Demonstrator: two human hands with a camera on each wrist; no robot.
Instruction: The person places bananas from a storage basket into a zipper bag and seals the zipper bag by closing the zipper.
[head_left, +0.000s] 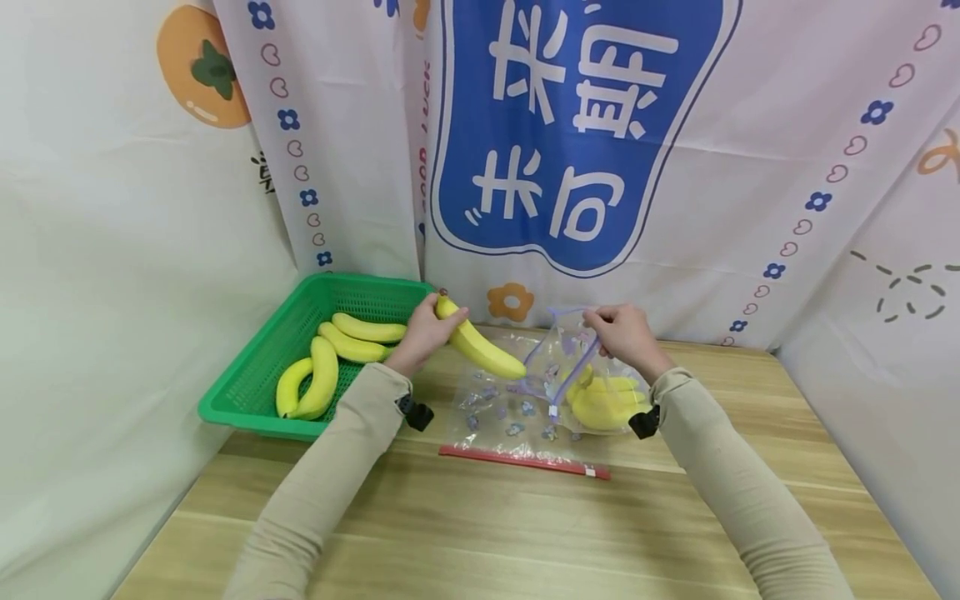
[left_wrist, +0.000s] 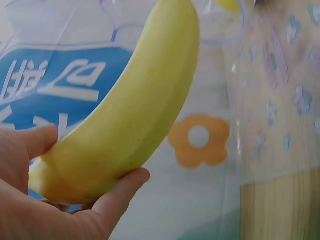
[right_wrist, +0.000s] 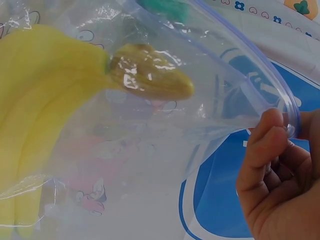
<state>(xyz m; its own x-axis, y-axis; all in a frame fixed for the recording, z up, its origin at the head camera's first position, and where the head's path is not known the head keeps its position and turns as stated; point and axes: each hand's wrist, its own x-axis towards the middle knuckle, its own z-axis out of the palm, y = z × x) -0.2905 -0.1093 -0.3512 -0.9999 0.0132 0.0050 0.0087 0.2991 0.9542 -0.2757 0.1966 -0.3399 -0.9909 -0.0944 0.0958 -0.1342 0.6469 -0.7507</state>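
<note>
My left hand grips a single yellow banana near its stem end, the other end pointing right toward a bag opening. In the left wrist view the thumb and fingers wrap the banana's lower end. A clear zip bag with a purple zip edge stands with its mouth spread. My right hand pinches that edge at the top; in the right wrist view the fingers hold the bag's rim. Inside the bag lies a bunch of bananas, its brown stem toward the opening.
A green basket at the left holds several bananas. A second clear bag with a red zip lies flat on the wooden table, partly under the purple-edged bag. A printed cloth hangs behind.
</note>
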